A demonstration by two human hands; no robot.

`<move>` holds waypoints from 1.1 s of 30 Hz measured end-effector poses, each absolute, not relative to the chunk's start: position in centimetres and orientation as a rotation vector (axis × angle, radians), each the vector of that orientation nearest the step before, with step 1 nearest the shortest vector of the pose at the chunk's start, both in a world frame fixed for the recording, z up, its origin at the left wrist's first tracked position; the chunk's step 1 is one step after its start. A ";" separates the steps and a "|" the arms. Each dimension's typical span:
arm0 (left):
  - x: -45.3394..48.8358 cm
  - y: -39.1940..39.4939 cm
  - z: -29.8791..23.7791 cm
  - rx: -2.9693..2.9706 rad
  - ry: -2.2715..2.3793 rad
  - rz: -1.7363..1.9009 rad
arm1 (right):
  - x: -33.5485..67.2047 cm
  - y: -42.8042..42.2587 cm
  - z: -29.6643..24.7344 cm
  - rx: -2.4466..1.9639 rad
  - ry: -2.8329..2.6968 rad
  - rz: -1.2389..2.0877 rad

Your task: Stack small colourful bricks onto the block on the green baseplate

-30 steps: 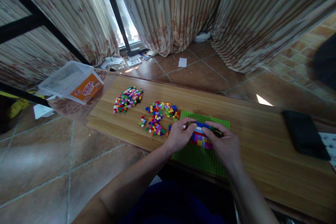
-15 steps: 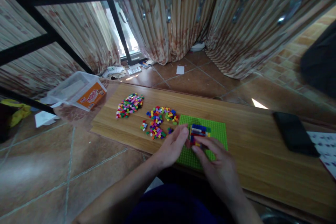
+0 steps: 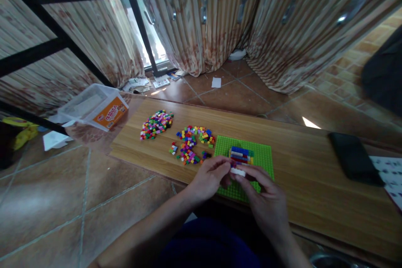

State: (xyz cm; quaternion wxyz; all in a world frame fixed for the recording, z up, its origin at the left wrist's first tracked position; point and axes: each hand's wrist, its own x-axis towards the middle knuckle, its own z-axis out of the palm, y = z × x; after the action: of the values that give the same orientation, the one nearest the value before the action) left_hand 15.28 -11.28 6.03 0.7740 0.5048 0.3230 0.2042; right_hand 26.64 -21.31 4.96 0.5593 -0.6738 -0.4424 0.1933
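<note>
A white toy brick is pinched between my two hands above the green baseplate. My left hand has its thumb and fingers closed at the brick's left end. From the other side, my right hand grips the right end between thumb and forefinger. Just beyond the fingertips, a block of blue, red, white and yellow bricks stands on the baseplate. Its near side is partly hidden by my hands.
Loose coloured bricks lie left of the baseplate, with another pile farther left. A clear plastic box with an orange label stands beyond the table's left end. A black phone-like object and a printed sheet lie at the right.
My hands have drawn back slightly toward me from the brick block and come together. The white brick now shows between the fingertips, and more of the block is uncovered.
</note>
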 end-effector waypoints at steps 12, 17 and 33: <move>15.4 -11.1 6.0 1.211 0.666 0.579 | 27.2 -21.3 4.4 -1.639 -0.971 0.482; 15.6 -11.2 5.0 1.300 0.611 0.636 | 27.6 -21.2 4.7 -1.701 -1.042 0.389; 16.6 -9.7 3.4 1.397 0.744 0.653 | 29.5 -20.1 3.7 -1.838 -1.390 0.020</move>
State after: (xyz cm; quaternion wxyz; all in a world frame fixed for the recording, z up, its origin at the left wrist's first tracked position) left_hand 16.63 -9.75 3.40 0.6552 0.6164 0.3282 0.2881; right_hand 29.52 -20.07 3.67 0.4065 -0.7288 -0.5510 0.0078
